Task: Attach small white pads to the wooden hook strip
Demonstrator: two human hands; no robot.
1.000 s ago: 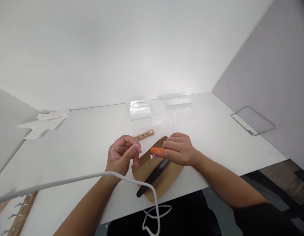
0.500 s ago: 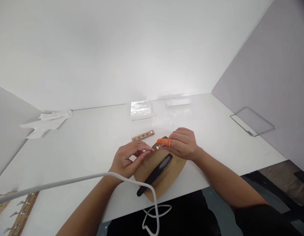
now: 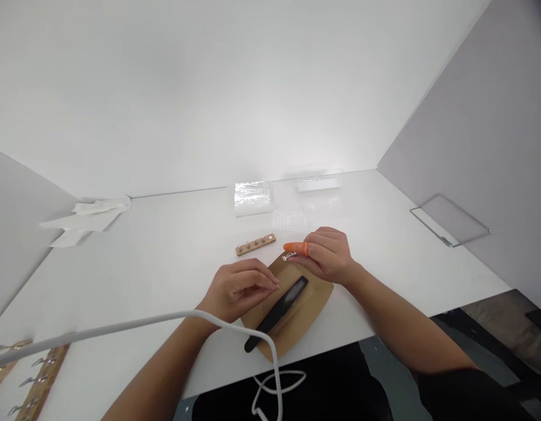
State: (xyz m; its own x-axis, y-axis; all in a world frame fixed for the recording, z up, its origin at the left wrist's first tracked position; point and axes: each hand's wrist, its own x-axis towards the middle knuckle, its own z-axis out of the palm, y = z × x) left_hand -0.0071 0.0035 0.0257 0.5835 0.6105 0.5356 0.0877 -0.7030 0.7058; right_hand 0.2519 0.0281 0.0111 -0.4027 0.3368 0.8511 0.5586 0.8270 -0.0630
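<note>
Right hand has lifted the small metal piece away from left hand.

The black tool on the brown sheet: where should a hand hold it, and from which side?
Grip the black tool at its narrow near end, coming from above: it lies flat and diagonal on the brown sheet, and that end is free, though the white cable crosses close by.

Two hands, perhaps three wooden strips.
</note>
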